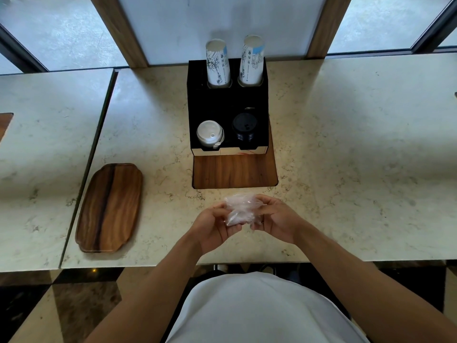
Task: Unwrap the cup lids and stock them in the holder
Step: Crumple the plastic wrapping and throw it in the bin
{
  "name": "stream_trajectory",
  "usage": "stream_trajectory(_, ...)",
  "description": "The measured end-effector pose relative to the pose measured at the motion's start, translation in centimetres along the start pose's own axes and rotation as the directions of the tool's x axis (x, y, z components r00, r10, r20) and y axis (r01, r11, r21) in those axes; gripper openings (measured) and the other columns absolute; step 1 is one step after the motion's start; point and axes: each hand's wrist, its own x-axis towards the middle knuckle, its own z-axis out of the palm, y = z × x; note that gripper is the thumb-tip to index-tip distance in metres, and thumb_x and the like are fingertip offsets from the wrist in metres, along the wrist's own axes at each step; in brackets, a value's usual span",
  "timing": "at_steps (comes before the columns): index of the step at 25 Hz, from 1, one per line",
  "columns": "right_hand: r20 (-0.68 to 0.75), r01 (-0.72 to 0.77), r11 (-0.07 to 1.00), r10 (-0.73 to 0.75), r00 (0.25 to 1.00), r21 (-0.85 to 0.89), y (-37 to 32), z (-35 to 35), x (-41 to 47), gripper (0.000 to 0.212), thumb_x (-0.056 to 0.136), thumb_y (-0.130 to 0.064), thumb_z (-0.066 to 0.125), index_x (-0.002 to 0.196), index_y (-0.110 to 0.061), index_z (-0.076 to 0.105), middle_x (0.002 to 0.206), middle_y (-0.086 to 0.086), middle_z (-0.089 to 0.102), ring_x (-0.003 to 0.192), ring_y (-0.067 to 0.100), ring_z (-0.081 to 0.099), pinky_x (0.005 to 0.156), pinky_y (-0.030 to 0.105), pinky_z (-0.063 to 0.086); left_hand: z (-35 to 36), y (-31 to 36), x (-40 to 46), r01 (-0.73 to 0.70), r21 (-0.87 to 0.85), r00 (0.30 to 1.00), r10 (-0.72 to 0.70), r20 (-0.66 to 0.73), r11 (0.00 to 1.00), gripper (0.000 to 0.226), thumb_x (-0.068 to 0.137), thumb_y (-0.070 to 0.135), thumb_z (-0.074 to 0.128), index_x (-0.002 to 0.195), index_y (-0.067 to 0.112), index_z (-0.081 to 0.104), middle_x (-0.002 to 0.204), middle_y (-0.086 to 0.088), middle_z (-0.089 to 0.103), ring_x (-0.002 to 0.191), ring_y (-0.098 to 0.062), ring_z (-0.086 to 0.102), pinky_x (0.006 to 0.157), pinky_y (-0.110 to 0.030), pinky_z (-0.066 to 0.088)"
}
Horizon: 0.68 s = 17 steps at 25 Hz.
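Marble counter (346, 169) (wooden inlay (235, 172)) below windows (57, 30).

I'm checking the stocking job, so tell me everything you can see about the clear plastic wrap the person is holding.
The plastic wrap is a thin, clear, crinkled film, bunched into a loose wad that catches pale highlights. It is held above the near edge of the marble counter, in front of the wooden inset below the black holder. The left hand grips its left side and the right hand grips its right, fingers curled round it. No lids show inside it; it looks empty, though the folds hide its middle.
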Motion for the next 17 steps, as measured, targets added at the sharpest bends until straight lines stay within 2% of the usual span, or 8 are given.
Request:
stream_trajectory(3, -0.003, -0.064, 0.994, 0.065, 0.998, 0.092, -0.05, -0.6, 0.05, 0.028, 0.084, -0.013, 0.064, 0.108, -0.004, 0.075, 0.103, 0.02, 0.072, 0.075, 0.027, 0.07, 0.07, 0.042, 0.06, -0.03, 0.26, -0.16, 0.05, -0.088, 0.997, -0.045, 0.061, 0.995, 0.032, 0.084, 0.012, 0.049, 0.106, -0.006, 0.063, 0.119, -0.03, 0.067, 0.088, -0.04, 0.071, 0.065, -0.04, 0.061)
stream_trajectory(4, 0.001, -0.099, 0.988, 0.1, 0.995, 0.119, -0.09, -0.69, 0.04, 0.032, 0.081, -0.022, 0.061, 0.104, -0.003, 0.074, 0.104, 0.021, 0.071, 0.079, 0.03, 0.07, 0.073, 0.044, 0.06, -0.04, 0.36, -0.01, 0.056, -0.031, 0.997, -0.054, 0.049, 0.998, 0.03, 0.088, 0.021, 0.049, 0.098, -0.002, 0.065, 0.117, -0.029, 0.067, 0.09, -0.039, 0.07, 0.067, -0.04, 0.06)
stream_trajectory(6, -0.007, -0.157, 0.984, 0.158, 0.987, 0.085, -0.27, -0.57, -0.07, 0.034, 0.087, -0.038, 0.057, 0.091, -0.007, 0.071, 0.097, 0.019, 0.068, 0.081, 0.031, 0.068, 0.074, 0.044, 0.059, -0.06, 0.48, 0.32, 0.032, 0.205, 0.999, -0.033, -0.001, 0.978, 0.037, 0.098, 0.034, 0.055, 0.092, 0.0, 0.069, 0.108, -0.026, 0.068, 0.09, -0.036, 0.068, 0.07, -0.041, 0.06)
stream_trajectory(8, -0.028, -0.169, 0.981, 0.167, 0.986, -0.096, -0.47, -0.33, -0.13, 0.043, 0.088, -0.053, 0.066, 0.086, -0.01, 0.073, 0.094, 0.016, 0.067, 0.08, 0.027, 0.067, 0.071, 0.04, 0.059, 0.03, 0.5, 0.4, -0.016, 0.408, 1.0, 0.009, 0.019, 0.913, 0.037, 0.096, 0.031, 0.067, 0.101, -0.006, 0.071, 0.106, -0.026, 0.07, 0.087, -0.034, 0.069, 0.073, -0.042, 0.061)
stream_trajectory(10, -0.007, -0.153, 0.954, 0.157, 0.988, -0.259, -0.51, -0.03, -0.14, 0.033, 0.076, -0.04, 0.081, 0.092, -0.012, 0.073, 0.1, 0.014, 0.067, 0.085, 0.025, 0.068, 0.075, 0.037, 0.057, -0.02, 0.41, 0.21, -0.057, 0.505, 0.998, 0.033, 0.057, 0.861, 0.03, 0.087, 0.022, 0.076, 0.101, -0.005, 0.073, 0.104, -0.023, 0.071, 0.085, -0.032, 0.07, 0.078, -0.044, 0.059)
stream_trajectory(12, 0.006, -0.147, 0.958, 0.153, 0.988, -0.246, -0.42, -0.1, -0.02, 0.03, 0.075, -0.014, 0.08, 0.103, -0.011, 0.068, 0.11, 0.015, 0.065, 0.093, 0.028, 0.068, 0.083, 0.041, 0.056, -0.32, 0.35, 0.05, -0.076, 0.526, 0.996, 0.043, 0.074, 0.847, 0.028, 0.082, 0.013, 0.081, 0.103, -0.004, 0.073, 0.106, -0.022, 0.072, 0.091, -0.034, 0.072, 0.082, -0.046, 0.06)
stream_trajectory(14, -0.043, -0.129, 0.957, 0.122, 0.992, -0.26, -0.23, -0.34, 0.11, 0.044, 0.08, 0.005, 0.074, 0.119, -0.012, 0.065, 0.121, 0.019, 0.062, 0.098, 0.032, 0.07, 0.089, 0.044, 0.059, -0.64, 0.09, 0.03, -0.084, 0.534, 0.996, 0.067, 0.051, 0.841, 0.029, 0.079, 0.003, 0.083, 0.107, 0.0, 0.073, 0.113, -0.021, 0.072, 0.099, -0.036, 0.073, 0.083, -0.044, 0.061)
stream_trajectory(17, -0.097, -0.103, 0.938, 0.075, 0.992, -0.331, 0.22, -0.49, 0.22, 0.058, 0.079, 0.008, 0.076, 0.128, -0.021, 0.064, 0.13, 0.023, 0.059, 0.112, 0.039, 0.069, 0.098, 0.051, 0.058, -0.72, -0.21, 0.04, -0.127, 0.584, 0.988, 0.151, 0.006, 0.802, 0.036, 0.075, -0.007, 0.084, 0.106, 0.009, 0.076, 0.114, -0.017, 0.072, 0.1, -0.034, 0.074, 0.085, -0.046, 0.062)
